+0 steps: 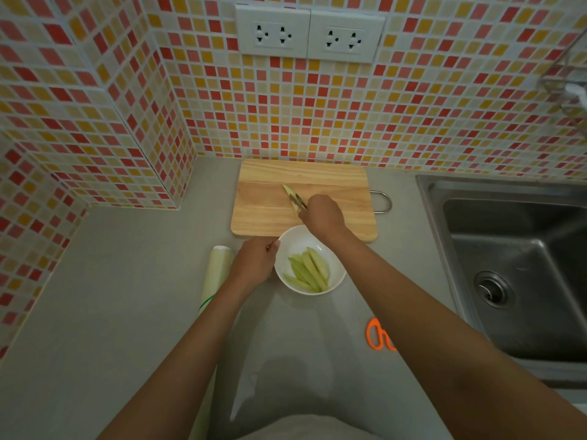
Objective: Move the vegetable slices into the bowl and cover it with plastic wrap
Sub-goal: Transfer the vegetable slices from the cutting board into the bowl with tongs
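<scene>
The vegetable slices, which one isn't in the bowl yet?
The slice the right hand holds over the cutting board; the others lie in the white bowl.

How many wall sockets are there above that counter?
2. Both are on the tiled wall above the cutting board, side by side: the left socket plate and the right socket plate. Each has two outlets.

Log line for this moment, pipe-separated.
left hand: holds bowl rim | right hand: grips slice over cutting board | slices in bowl | uncovered
</scene>
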`<action>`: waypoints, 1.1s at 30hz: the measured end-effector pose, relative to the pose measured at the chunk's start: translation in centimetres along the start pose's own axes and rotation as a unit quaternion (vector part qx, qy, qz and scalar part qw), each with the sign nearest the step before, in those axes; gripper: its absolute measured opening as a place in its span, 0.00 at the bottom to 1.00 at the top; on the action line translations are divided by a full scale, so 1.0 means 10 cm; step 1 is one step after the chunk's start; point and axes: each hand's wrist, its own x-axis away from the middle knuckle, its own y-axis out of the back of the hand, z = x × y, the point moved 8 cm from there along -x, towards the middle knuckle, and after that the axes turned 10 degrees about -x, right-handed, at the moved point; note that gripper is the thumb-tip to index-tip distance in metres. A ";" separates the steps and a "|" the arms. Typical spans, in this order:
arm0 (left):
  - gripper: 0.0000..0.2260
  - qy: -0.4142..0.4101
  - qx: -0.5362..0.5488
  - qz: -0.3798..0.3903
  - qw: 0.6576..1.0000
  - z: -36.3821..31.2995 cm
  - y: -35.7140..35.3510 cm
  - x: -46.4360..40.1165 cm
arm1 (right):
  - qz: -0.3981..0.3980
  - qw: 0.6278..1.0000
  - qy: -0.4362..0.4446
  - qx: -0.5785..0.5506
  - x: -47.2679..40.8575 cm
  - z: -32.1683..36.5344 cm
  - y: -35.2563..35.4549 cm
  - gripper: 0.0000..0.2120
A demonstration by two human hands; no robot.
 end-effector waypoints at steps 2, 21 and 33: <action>0.14 -0.001 0.001 0.003 1.000 0.00 0.00 0.00 | -0.014 0.999 -0.010 -0.046 0.15 -0.08 0.14 0.15; 0.16 0.003 0.015 -0.001 1.000 0.02 -0.02 -0.02 | -0.162 0.985 -0.063 -0.006 0.96 -0.64 0.62 0.15; 0.15 0.006 0.035 0.010 0.999 0.05 -0.03 -0.04 | -0.099 0.984 -0.142 0.027 -0.28 -0.99 0.31 0.14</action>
